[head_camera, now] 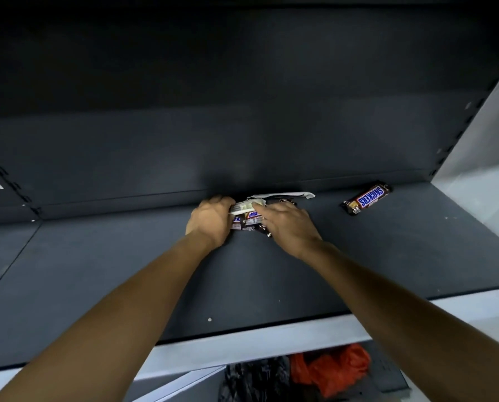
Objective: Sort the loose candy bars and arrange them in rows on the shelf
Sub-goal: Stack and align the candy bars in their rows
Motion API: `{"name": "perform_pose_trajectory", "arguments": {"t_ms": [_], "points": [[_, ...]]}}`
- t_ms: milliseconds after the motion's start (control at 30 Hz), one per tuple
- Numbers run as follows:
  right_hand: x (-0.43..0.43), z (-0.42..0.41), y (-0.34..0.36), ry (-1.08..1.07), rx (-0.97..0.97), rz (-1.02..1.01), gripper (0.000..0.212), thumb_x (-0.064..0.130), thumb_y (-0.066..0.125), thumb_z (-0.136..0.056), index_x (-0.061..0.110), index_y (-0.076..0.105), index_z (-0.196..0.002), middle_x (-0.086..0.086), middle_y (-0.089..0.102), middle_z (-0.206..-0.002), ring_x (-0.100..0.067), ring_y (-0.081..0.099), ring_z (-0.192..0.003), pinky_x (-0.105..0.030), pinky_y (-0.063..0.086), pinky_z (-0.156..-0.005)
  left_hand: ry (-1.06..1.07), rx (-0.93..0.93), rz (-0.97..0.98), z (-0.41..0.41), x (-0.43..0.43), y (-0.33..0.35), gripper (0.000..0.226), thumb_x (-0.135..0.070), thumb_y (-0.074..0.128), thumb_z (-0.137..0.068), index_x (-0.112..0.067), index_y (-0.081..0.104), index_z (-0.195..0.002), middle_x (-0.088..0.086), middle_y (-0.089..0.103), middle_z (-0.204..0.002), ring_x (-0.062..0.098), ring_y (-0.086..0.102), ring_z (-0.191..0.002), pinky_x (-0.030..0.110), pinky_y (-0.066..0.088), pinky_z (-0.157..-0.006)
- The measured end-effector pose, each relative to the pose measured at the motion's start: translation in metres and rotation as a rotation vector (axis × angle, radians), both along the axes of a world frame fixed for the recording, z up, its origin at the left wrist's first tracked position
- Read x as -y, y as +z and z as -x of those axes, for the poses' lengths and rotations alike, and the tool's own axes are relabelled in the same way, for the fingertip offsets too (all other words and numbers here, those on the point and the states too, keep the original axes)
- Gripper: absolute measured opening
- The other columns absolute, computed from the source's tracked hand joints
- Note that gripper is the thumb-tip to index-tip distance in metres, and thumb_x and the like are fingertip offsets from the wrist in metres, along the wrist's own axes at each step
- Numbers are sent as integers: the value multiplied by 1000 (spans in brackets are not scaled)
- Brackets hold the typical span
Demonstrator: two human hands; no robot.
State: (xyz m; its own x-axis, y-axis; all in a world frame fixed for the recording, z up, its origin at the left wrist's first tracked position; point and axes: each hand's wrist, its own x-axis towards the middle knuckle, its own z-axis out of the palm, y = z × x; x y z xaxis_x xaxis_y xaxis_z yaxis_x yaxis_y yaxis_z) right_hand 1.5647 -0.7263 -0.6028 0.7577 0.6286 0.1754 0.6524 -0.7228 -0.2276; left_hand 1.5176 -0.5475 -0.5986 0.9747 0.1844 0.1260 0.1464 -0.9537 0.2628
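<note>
Against the back edge of the shelf [126, 271], we gather candy bars [249, 217].
Left hand [210, 220] grips them, right hand [288, 224] presses on top; squeezed unevenly, one could slip out sideways.

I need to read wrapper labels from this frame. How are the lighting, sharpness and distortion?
Head view: dim, the back panel nearly black higher up. Head view: the lone Snickers bar is sharp and readable. Head view: the pile of bars between left hand and right hand is shadowed and soft, labels barely legible. Head view: wide-angle stretch slants the shelf; no strong glare.
</note>
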Motion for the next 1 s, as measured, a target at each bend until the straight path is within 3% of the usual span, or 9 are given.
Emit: {"name": "perform_pose_trajectory", "arguments": {"t_ms": [167,300,533,767,1000], "points": [[7,18,7,51,-26,-56,51,30,49,-94,32,33,-143,-2,55,-129,-24,46,-120,-37,36,-98,-40,-90,-77,13,0,7,34,-26,42,-97,-21,54,-128,5,52,-126,28,49,-115,40,42,-97],[14,40,19,56,-56,-70,60,29,56,-91,25,29,-145,-5,53,-133,-24,48,-119,-36,36,-99,-7,-62,-53,30,5,16,26,-21,38,-97,-13,57,-113,13,58,-113,32,55,-105,38,45,-87],[25,67,44,20,-85,-219,42,23,57,-91,15,49,-132,-5,51,-129,-21,44,-119,-26,35,-95,127,-48,183,69,18,49,29,-24,33,-100,-12,49,-120,16,64,-109,34,60,-94,35,44,-72],[39,106,75,8,-79,-329,38,17,63,-86,13,56,-123,-7,56,-120,-22,50,-110,-26,39,-90,116,-39,458,122,36,83,34,-19,37,-97,-22,49,-129,8,64,-116,27,59,-100,30,47,-83],[55,160,114,-62,-98,-465,35,13,60,-88,10,53,-122,-9,55,-117,-23,55,-101,-24,40,-81,118,-79,500,180,53,124,49,-30,68,-79,-32,48,-123,-9,63,-106,13,60,-96,18,42,-76]]}}
